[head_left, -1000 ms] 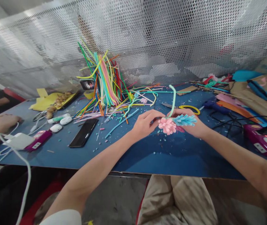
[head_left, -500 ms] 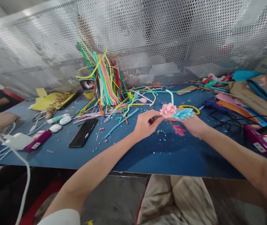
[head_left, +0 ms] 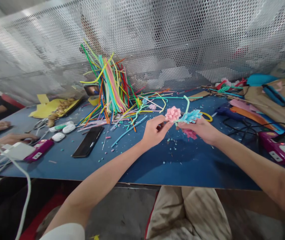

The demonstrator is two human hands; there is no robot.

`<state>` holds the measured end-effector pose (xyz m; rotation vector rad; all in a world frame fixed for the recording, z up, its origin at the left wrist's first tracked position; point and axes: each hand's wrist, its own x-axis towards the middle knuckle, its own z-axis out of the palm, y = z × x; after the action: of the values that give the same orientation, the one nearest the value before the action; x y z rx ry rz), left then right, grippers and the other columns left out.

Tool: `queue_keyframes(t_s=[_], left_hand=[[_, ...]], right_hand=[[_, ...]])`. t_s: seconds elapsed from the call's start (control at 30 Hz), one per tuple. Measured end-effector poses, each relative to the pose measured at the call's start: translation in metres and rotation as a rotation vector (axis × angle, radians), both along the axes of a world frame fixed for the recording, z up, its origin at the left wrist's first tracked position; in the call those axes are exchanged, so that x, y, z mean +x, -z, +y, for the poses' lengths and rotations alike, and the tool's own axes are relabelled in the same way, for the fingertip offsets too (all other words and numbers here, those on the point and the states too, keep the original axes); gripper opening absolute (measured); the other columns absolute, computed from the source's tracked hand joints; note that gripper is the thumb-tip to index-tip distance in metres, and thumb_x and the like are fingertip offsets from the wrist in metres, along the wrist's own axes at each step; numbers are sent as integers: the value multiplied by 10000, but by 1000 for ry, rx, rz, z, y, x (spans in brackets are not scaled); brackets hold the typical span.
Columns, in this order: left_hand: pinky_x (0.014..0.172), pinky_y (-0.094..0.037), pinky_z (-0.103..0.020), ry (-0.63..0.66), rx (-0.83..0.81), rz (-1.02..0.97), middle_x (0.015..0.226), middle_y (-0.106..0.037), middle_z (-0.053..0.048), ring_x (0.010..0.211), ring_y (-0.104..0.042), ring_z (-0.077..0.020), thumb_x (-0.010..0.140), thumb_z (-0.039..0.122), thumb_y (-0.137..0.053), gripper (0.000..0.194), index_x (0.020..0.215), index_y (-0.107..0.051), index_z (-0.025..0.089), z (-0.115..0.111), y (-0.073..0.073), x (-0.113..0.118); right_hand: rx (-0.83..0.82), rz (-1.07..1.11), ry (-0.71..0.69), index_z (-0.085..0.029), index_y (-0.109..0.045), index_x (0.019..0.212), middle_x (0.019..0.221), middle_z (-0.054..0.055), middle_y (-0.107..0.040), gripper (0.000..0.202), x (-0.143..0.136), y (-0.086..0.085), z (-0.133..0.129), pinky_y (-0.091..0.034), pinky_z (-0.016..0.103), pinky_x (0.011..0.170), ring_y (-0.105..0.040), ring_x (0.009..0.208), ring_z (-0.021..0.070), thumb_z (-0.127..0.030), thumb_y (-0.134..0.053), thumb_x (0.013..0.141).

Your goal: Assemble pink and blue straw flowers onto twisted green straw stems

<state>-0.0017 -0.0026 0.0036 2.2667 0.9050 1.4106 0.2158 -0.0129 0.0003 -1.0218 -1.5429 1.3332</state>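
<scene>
Above the blue table, my left hand pinches the base of a light pink fuzzy flower. A blue leafy piece lies just right of the flower, by the fingers of my right hand, which are closed around its lower part. Below them a darker pink piece hangs, partly covered by my right fingers. A pale green bent stem rises behind the blue piece. Where the pieces join is hidden by my fingers.
Many colored pipe cleaners stand against the perforated metal screen. A black phone lies to the left. Another person's hand is beside a purple power strip. A second purple strip and cables lie at right.
The light pink flower has shifted left and up and turned, and the blue piece has moved slightly left and up. The darker pink piece is now more covered. At far left, another person's hands have moved.
</scene>
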Motion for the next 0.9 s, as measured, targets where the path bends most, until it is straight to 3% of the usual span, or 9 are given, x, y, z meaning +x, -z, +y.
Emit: queue_keyframes(t_s=[0.1, 0.2, 0.33, 0.37, 0.47, 0.6, 0.8, 0.9], left_hand=[[525, -387, -209, -20, -78, 12, 683, -621, -9, 572, -498, -86, 942, 416, -612, 297, 805, -675, 161, 4, -1, -3], [552, -416, -215, -22, -182, -2, 742, -658, -18, 605, -538, -99, 957, 441, -577, 314, 851, -674, 162, 10, -1, -8], [577, -435, -232, -43, -270, 0, 786, -683, -21, 610, -551, -108, 967, 446, -552, 322, 875, -682, 165, 20, 2, -11], [575, -430, -235, -49, -279, 13, 790, -688, -21, 605, -546, -109, 967, 441, -551, 321, 877, -688, 165, 22, 3, -12], [565, -408, -243, -59, -292, 60, 807, -709, -25, 590, -523, -110, 967, 420, -548, 309, 877, -695, 163, 24, 6, -11], [590, -408, -251, -63, -290, 108, 813, -720, -18, 592, -508, -111, 974, 392, -527, 302, 857, -691, 166, 24, 7, -10], [656, -440, -259, -47, -284, 139, 823, -721, -12, 657, -574, -127, 976, 406, -517, 311, 871, -694, 174, 23, 9, -10], [634, -433, -253, -57, -284, 155, 806, -724, -4, 627, -564, -118, 974, 413, -522, 304, 889, -698, 180, 23, 10, -10]], right_hand=[[49, -34, 10, -262, -741, 789, 791, 29, -735, 108, 13, -8, 10, -558, 368, 753, -679, 781, 214, -369, -730, 801], [185, -199, 143, -228, -741, 750, 822, 52, -748, 182, 36, -18, 23, -535, 359, 766, -671, 777, 210, -285, -589, 831], [395, -899, 650, -246, -771, 871, 866, 70, -752, 188, 73, -26, 39, -486, 418, 794, -669, 857, 285, -325, -612, 809], [380, -1016, 692, -250, -767, 928, 913, 80, -757, 214, 82, -26, 41, -480, 430, 807, -669, 905, 306, -341, -606, 820], [247, -1286, 661, -213, -715, 1164, 1184, 156, -712, 376, 104, -23, 49, -453, 476, 866, -623, 1087, 364, -376, -559, 863], [-27, -1535, 599, -15, -584, 1336, 1457, 343, -438, 622, 124, -12, 58, -384, 519, 974, -416, 1336, 445, -439, -560, 881], [-144, -1518, 683, 71, -335, 1483, 1488, 391, -336, 896, 141, 5, 71, -378, 496, 1021, -388, 1366, 451, -495, -612, 846], [-180, -1491, 688, 64, -407, 1445, 1463, 404, -366, 862, 152, 10, 76, -360, 520, 1043, -399, 1360, 480, -515, -618, 842]])
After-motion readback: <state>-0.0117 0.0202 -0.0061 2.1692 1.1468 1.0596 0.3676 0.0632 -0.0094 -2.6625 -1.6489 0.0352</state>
